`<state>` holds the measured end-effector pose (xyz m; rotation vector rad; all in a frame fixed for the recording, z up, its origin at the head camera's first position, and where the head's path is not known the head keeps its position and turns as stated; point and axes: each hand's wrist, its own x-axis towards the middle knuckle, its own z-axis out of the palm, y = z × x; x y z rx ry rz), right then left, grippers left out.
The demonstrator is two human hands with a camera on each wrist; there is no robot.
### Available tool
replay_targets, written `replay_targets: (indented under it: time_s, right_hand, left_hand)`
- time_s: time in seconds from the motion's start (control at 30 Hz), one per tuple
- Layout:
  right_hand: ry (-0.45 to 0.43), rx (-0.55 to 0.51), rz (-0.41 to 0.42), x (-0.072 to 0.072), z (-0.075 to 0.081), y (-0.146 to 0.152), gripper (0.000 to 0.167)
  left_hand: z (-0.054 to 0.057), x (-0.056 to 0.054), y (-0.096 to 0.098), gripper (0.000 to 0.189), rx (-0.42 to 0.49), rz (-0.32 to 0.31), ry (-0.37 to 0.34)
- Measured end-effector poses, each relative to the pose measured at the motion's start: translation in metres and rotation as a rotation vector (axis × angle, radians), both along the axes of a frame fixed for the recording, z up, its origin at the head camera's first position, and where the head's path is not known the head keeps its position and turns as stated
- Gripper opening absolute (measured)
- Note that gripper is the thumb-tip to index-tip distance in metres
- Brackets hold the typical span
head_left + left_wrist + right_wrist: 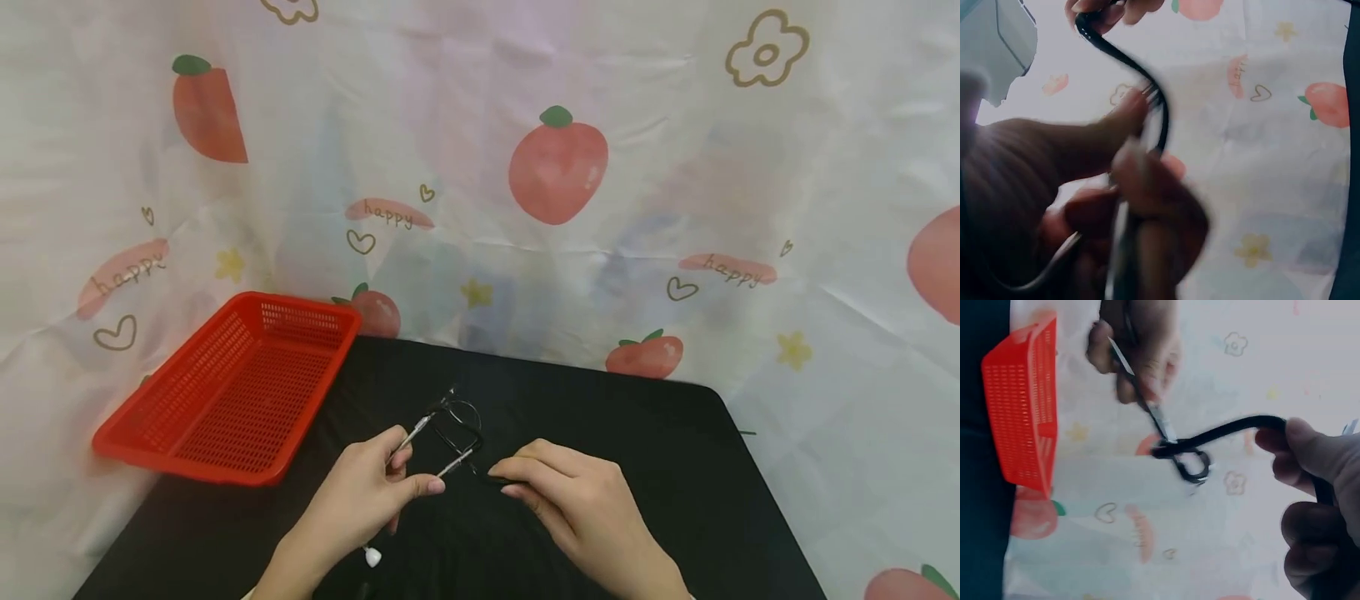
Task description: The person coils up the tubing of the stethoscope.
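Note:
A stethoscope with silvery metal ear tubes (420, 427) and black tubing (477, 437) is held up over the black table, between the two hands. My left hand (367, 483) grips the metal ear tubes with thumb and fingers; a white ear tip (372, 557) hangs below it. My right hand (573, 492) pinches the black tubing between thumb and fingertips. From there the tubing (1235, 425) bends over to the looped part by the metal tubes in the right wrist view. The left wrist view is blurred, with black tubing (1124, 57) running up to the other hand. The chest piece cannot be made out.
A red plastic basket (330, 367) with meshed sides stands at the table's left, beyond the left hand. The black table (637, 425) ends at a fabric backdrop (465, 100) printed with fruit, hearts and flowers.

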<state>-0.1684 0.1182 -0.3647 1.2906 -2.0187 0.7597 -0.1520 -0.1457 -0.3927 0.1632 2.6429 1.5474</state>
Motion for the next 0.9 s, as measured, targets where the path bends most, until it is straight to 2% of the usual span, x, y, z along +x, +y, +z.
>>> replay_targets:
  time_s: [0.07, 0.17, 0.27, 0.33, 0.43, 0.5, 0.57, 0.63, 0.73, 0.83, 0.9]
  right_hand:
    - [0.01, 0.054, 0.033, -0.003, 0.008, -0.001, 0.014]
    - [-0.036, 0.133, 0.088, -0.013, 0.017, -0.002, 0.01]
    - [-0.151, 0.174, 0.185, -0.025, 0.022, -0.007, 0.01]
    - [-0.235, 0.166, 0.272, -0.033, 0.022, -0.01, 0.012]
    - [-0.36, 0.076, 0.452, -0.045, 0.02, -0.016, 0.013]
    - [-0.464, 0.012, 0.598, -0.054, 0.019, -0.018, 0.011]
    - [-0.592, -0.016, 0.762, -0.063, 0.018, -0.023, 0.012]
    - [-0.742, -0.005, 0.887, -0.07, 0.015, -0.028, 0.018]
    - [-0.9, -0.021, 0.99, -0.077, 0.004, -0.037, 0.03]
    - [-0.964, -0.143, 1.017, -0.079, -0.013, -0.041, 0.036]
    - [-0.974, -0.238, 1.022, -0.08, -0.023, -0.04, 0.032]
  left_hand:
    - [0.0, 0.002, 0.001, 0.053, -0.012, -0.106, -0.027]
    - [0.001, 0.006, 0.002, 0.051, -0.042, -0.238, -0.026]
    - [0.005, 0.01, 0.0, 0.049, -0.07, -0.334, -0.004]
    - [0.009, 0.012, -0.001, 0.047, -0.075, -0.385, 0.014]
    - [0.013, 0.017, -0.003, 0.047, -0.072, -0.451, 0.047]
    - [0.017, 0.019, 0.0, 0.047, -0.099, -0.498, 0.105]
    - [0.019, 0.02, 0.005, 0.046, -0.139, -0.568, 0.184]
    - [0.021, 0.02, 0.01, 0.045, -0.18, -0.633, 0.287]
    - [0.023, 0.022, 0.013, 0.045, -0.182, -0.655, 0.373]
    - [0.024, 0.022, 0.01, 0.049, -0.176, -0.582, 0.384]
    - [0.023, 0.021, 0.009, 0.051, -0.187, -0.528, 0.383]
